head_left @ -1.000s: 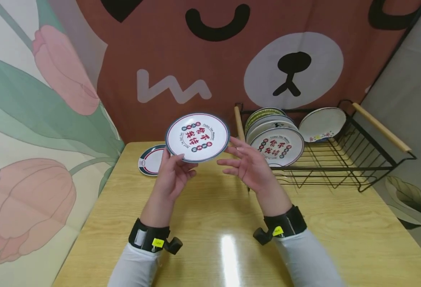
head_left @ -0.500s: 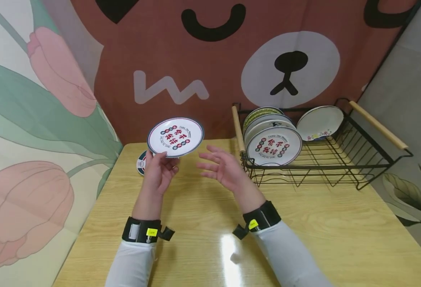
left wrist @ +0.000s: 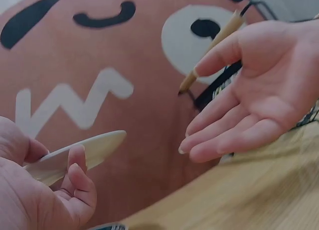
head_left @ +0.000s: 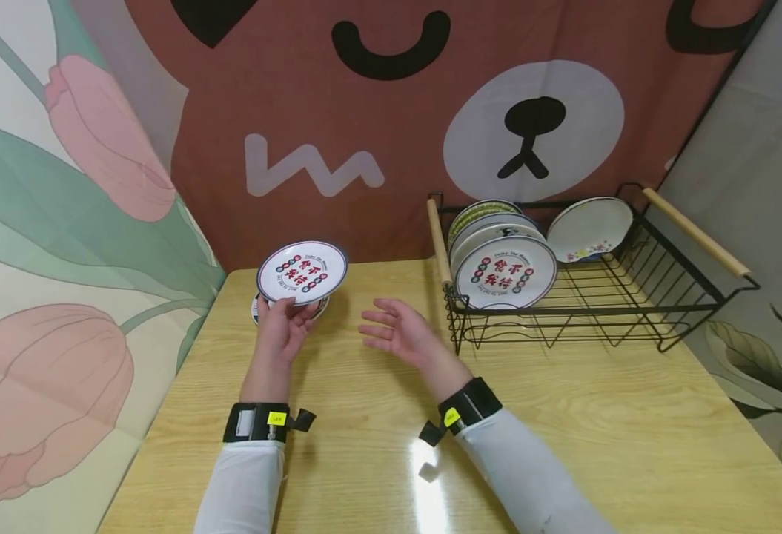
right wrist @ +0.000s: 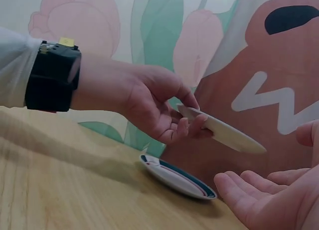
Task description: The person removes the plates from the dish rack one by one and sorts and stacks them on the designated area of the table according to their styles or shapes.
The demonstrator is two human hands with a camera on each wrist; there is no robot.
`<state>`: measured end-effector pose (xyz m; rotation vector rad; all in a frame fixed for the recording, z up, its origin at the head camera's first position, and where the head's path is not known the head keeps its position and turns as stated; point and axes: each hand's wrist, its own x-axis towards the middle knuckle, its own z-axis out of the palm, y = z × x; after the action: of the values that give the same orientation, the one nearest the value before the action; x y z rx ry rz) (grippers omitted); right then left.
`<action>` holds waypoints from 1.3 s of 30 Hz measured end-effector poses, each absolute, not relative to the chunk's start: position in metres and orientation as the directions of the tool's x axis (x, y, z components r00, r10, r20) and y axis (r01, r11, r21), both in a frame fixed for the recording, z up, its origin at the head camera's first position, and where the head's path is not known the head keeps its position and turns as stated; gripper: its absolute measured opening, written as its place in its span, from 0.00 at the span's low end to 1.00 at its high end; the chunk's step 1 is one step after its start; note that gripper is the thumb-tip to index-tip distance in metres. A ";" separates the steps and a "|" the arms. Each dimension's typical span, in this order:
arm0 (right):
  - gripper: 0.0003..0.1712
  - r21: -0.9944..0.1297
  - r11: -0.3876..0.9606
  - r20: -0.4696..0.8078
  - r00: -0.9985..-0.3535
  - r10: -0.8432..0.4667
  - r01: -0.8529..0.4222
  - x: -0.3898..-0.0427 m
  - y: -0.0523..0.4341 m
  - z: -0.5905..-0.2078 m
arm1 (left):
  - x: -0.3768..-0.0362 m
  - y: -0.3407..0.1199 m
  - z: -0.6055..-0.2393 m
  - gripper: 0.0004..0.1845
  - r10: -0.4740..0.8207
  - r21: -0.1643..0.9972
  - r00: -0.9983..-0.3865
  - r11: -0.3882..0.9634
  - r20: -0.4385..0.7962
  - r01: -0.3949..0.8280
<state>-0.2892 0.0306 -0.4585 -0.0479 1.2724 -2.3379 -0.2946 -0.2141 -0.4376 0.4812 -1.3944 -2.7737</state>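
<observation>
My left hand [head_left: 282, 330] grips the near rim of a white plate [head_left: 302, 272] with red characters and a blue edge, thumb on top and fingers beneath. The plate is held tilted in the air. Below it on the table lies another plate [right wrist: 179, 179] with a dark green and red rim, mostly covered in the head view. My right hand [head_left: 397, 331] hovers over the table to the right of the held plate, fingers extended and palm turned inward, touching nothing.
To the right stands a black wire dish rack [head_left: 604, 308] with wooden handles. Several plates lean at its left end, a matching character plate [head_left: 505, 273] in front. A white floral plate [head_left: 591, 228] leans at the back. A patterned cloth [head_left: 391, 222] hangs behind the wooden table [head_left: 364, 415].
The left hand has carried the plate leftward and down until it is over the plate on the table. The right hand has moved left and away from the rack.
</observation>
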 end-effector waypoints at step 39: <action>0.36 -0.844 -0.339 -0.247 -0.861 -0.445 0.417 -0.279 0.008 -0.481 | -0.313 -0.258 -0.488 0.41 -0.230 0.799 -0.855 -0.523 -0.466 -0.295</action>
<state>-0.2785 0.0079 -0.4810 -0.0372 1.3826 -2.2119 -0.3125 -0.2580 -0.4876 0.8557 -1.5520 -2.6418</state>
